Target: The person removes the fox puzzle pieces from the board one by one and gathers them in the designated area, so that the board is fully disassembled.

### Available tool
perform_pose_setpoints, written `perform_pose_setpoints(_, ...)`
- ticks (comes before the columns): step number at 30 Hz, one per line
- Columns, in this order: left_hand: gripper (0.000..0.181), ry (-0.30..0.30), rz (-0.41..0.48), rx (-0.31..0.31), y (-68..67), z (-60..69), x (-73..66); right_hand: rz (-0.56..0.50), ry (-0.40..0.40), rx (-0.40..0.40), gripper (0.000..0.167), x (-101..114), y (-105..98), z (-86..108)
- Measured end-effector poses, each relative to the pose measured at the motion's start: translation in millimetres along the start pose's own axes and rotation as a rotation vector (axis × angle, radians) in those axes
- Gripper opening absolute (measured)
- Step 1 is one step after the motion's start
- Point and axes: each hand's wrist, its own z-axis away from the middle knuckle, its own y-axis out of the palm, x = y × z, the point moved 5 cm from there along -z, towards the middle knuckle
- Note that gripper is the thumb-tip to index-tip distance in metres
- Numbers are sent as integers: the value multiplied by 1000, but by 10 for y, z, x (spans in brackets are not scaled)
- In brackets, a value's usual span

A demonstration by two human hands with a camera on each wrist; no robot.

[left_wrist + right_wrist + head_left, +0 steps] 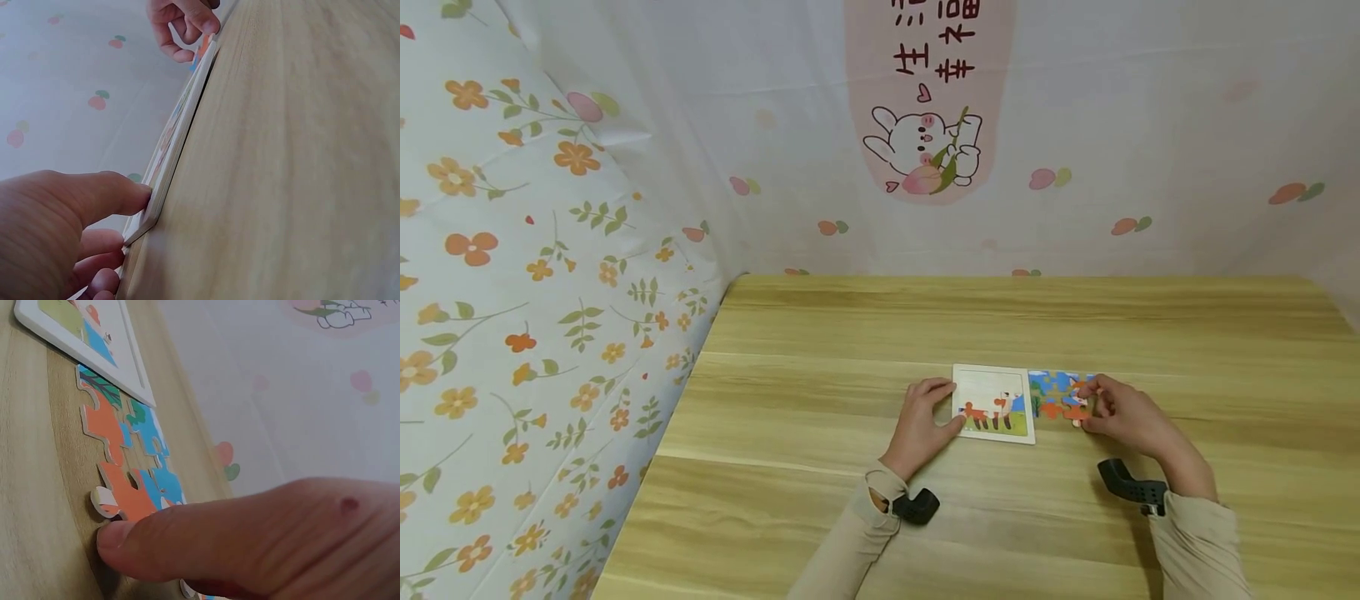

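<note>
A white-rimmed puzzle board [1032,425], partly filled with an animal picture, lies flat on the table. My left hand [921,425] holds its left edge; in the left wrist view the thumb of that hand [62,219] lies on the rim [165,194]. Several loose puzzle pieces [1051,409], orange, blue and green, lie against the board's right side. Their far right end is between the thumb and fingers of my right hand [1138,421]. In the right wrist view the thumb of this hand [244,540] covers part of the pieces [131,494].
The wooden table [820,333] meets a white printed cloth [775,225] at its back edge. A flowered cloth [512,333] hangs on the left. A black wrist mount is on each forearm, the left one [917,507] and the right one [1127,483].
</note>
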Motion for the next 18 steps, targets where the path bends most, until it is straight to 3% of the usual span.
perform_pose_setpoints(18, 44, 8, -10, -15, 1, -2, 11, -7, 1, 0, 33, -9, 16, -5)
